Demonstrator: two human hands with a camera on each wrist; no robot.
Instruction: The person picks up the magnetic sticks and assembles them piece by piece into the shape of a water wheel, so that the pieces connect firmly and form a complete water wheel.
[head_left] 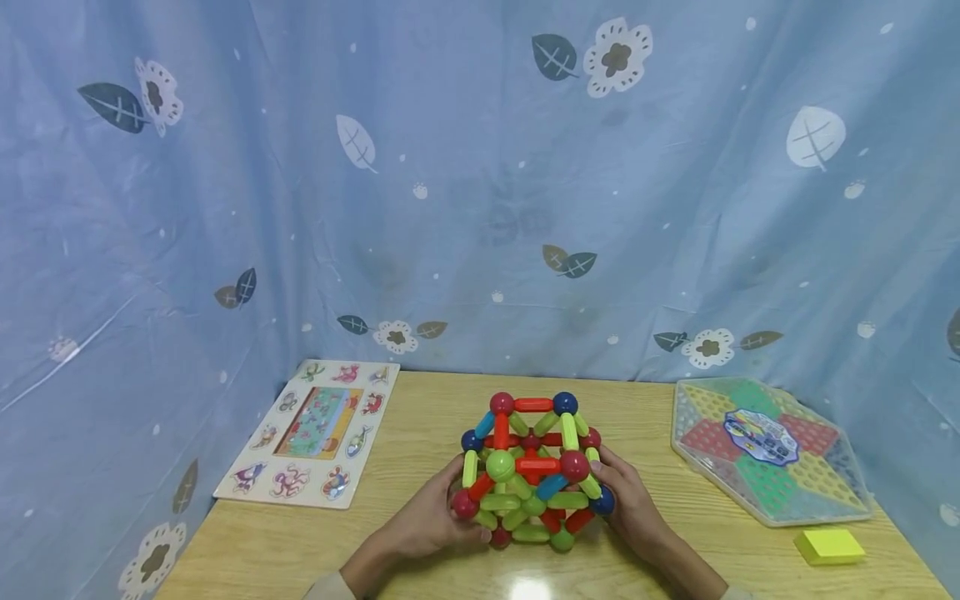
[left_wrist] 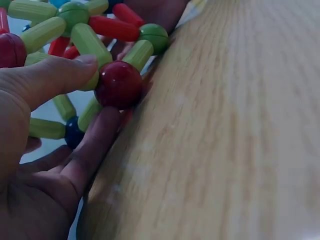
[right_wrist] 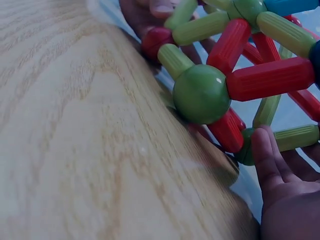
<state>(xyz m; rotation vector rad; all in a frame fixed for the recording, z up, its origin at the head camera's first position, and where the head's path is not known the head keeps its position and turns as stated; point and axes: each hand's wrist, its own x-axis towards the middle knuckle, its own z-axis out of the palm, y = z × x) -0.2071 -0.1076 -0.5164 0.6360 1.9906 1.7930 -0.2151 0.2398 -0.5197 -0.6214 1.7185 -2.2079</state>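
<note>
a ball-and-rod magnetic construction point(head_left: 531, 471), a cage of red, green and blue sticks joined by coloured balls, is sitting near the front edge of the wooden table point(head_left: 420, 417), about midway between left and right. the person's left hand point(head_left: 435, 521) is cupping its left side, thumb and fingers curled around a red ball point(left_wrist: 118, 84) low on the frame, with the thumb pressing a pale green rod point(left_wrist: 90, 47) just beside it. the right hand point(head_left: 630, 504) is bracing the right side, its fingers spread apart against the lower rods close to a green ball point(right_wrist: 201, 93); whether they are closing round a piece cannot be told. judging by the two-sided hold, the person is steadying or turning the finished-looking frame rather than adding to it, and any next move is calling for even pressure from both sides, since the joints are likely holding only lightly. farther left, an animal peg puzzle board point(head_left: 311, 432) is lying flat. to the right, a hexagonal clear-lidded game box point(head_left: 765, 450) is resting near the curtain point(head_left: 480, 183), with a yellow sticky-note pad point(head_left: 828, 546) just in front of it.
</note>
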